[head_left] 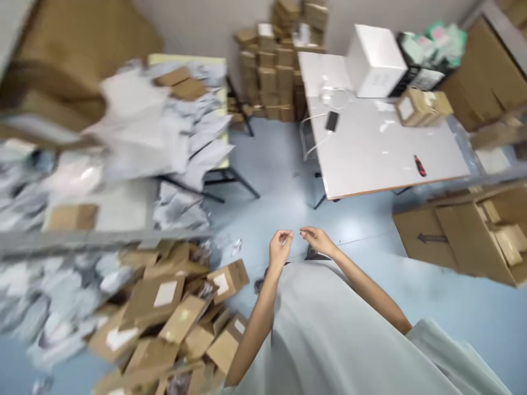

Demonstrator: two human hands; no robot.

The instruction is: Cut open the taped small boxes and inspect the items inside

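At the near left, a labelled carton (229,281) sits at the right edge of the box pile (164,321); it looks stiff-walled and probably light, best taken by two opposite sides, sparing the crushable corners. Right of it, the left grip (281,247) is curled, nothing visible inside; whether it is pinched I cannot tell. The right grip (317,240) is released, left of the tabletop (366,159).

Left hand (280,248) and right hand (318,240) near each other, apart, fingers curled, above blue floor (284,164). White-topped table (362,159) at right: white box (376,63), black flat device (331,121), red-black handheld tool (419,165). Cardboard box pile (154,299) lower left. Arrow-marked open carton (457,241) far right.
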